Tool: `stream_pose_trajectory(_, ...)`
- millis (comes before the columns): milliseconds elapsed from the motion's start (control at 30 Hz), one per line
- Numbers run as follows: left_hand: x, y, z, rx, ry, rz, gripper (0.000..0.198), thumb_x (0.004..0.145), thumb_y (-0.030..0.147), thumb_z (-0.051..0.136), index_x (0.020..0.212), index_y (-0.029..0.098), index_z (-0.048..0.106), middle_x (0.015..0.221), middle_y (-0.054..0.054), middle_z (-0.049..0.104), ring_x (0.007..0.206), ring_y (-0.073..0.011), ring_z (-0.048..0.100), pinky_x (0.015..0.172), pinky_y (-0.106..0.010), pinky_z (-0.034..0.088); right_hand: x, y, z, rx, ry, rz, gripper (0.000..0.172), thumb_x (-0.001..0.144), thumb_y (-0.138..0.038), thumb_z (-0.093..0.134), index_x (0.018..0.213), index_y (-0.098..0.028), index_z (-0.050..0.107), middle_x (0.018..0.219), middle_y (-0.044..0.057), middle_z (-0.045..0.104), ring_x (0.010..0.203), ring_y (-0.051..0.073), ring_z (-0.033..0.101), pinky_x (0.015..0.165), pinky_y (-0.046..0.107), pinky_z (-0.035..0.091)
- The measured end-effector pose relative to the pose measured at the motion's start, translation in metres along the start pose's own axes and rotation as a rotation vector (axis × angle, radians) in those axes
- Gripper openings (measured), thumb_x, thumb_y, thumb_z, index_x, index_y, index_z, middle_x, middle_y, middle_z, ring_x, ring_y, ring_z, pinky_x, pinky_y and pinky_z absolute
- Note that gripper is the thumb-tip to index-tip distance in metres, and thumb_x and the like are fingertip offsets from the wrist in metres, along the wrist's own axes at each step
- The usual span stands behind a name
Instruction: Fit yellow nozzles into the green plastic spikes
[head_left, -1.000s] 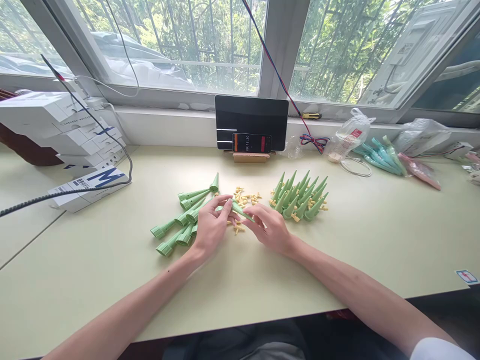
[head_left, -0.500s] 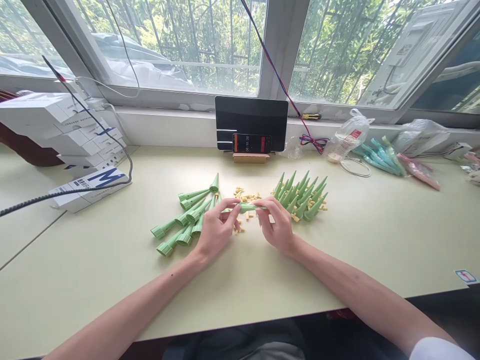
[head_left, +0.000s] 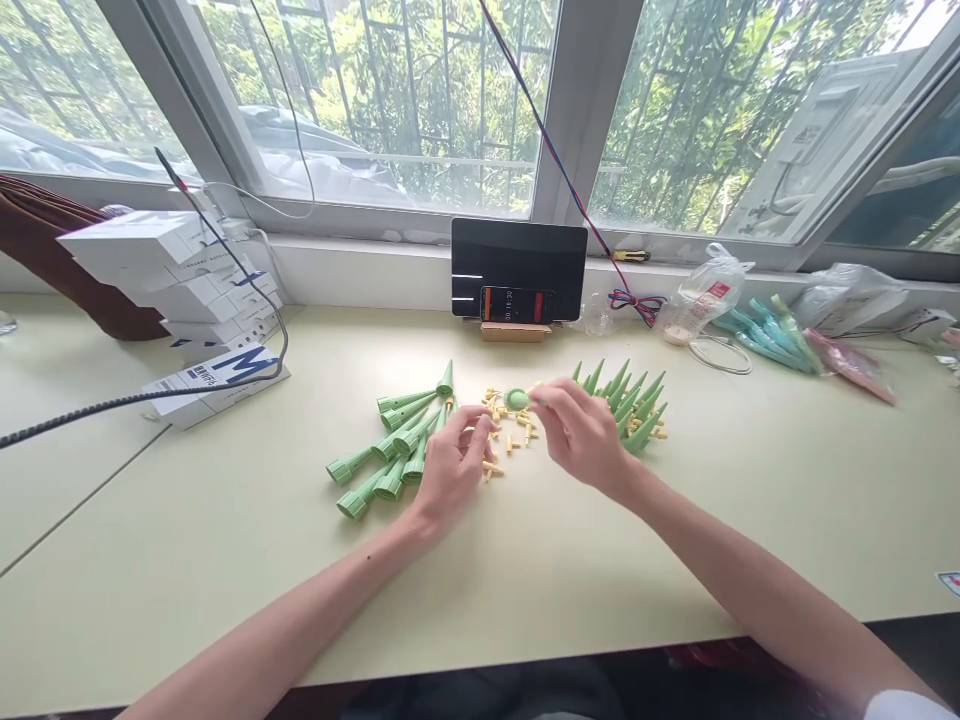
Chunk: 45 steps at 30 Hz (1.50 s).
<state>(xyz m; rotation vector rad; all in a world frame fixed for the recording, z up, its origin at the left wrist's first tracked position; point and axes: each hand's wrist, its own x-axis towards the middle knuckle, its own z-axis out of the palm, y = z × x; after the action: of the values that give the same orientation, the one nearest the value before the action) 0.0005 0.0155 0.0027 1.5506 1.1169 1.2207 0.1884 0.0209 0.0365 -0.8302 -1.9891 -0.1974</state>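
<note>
My right hand [head_left: 581, 435] is closed on a green plastic cone [head_left: 517, 398], held above the table with its round open end toward me. My left hand [head_left: 452, 465] hovers over scattered small yellow pieces [head_left: 511, 430], thumb and forefinger pinched together; what they pinch is too small to name. Left of it lies a row of assembled green cones [head_left: 390, 450]. Behind my right hand is a heap of short green cones [head_left: 634, 400] mixed with yellow pieces.
A tablet [head_left: 519, 272] with a phone [head_left: 515, 303] leaning on it stands at the back by the window. White boxes [head_left: 176, 275] and a black cable [head_left: 135, 400] are on the left. Plastic bags [head_left: 757, 310] with teal and pink parts lie at the right rear.
My right hand has lifted the green cone off to the right and turned it end-on. My left hand has let go of it and dropped to the yellow pieces. The view shifted slightly.
</note>
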Motion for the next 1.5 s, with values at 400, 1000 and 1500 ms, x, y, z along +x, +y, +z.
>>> stream_pose_trajectory(400, -0.001, 0.0, 0.0, 0.055, -0.034, -0.015, 0.026, 0.091, 0.044, 0.057, 0.097, 0.019, 0.061, 0.089, -0.004, 0.066, 0.064, -0.012, 0.064, 0.047, -0.019, 0.049, 0.077, 0.056, -0.007, -0.066, -0.426, 0.327, 0.022, 0.083, -0.007, 0.064, 0.063, -0.016, 0.063, 0.06, 0.004, 0.061, 0.057, 0.013, 0.051, 0.059, 0.028, 0.034)
stream_pose_trajectory(1000, -0.002, -0.001, 0.001, 0.083, -0.068, -0.014, 0.024, 0.09, 0.042, 0.058, 0.091, 0.018, 0.063, 0.085, -0.004, 0.066, 0.068, -0.014, 0.063, 0.051, -0.021, 0.049, 0.087, 0.05, -0.008, -0.434, -0.947, 0.497, 0.022, 0.078, -0.001, 0.055, 0.084, -0.013, 0.073, 0.09, 0.012, 0.069, 0.07, 0.017, 0.062, 0.056, 0.025, 0.037)
stream_pose_trajectory(1500, -0.001, -0.005, 0.001, 0.111, -0.097, 0.005, 0.023, 0.091, 0.04, 0.057, 0.091, 0.018, 0.062, 0.081, -0.002, 0.065, 0.06, -0.0113, 0.058, 0.05, -0.021, 0.046, 0.091, 0.036, -0.017, -0.597, -1.037, 0.429, 0.015, 0.084, -0.008, 0.058, 0.088, -0.012, 0.072, 0.092, 0.015, 0.07, 0.077, 0.024, 0.067, 0.061, 0.03, 0.038)
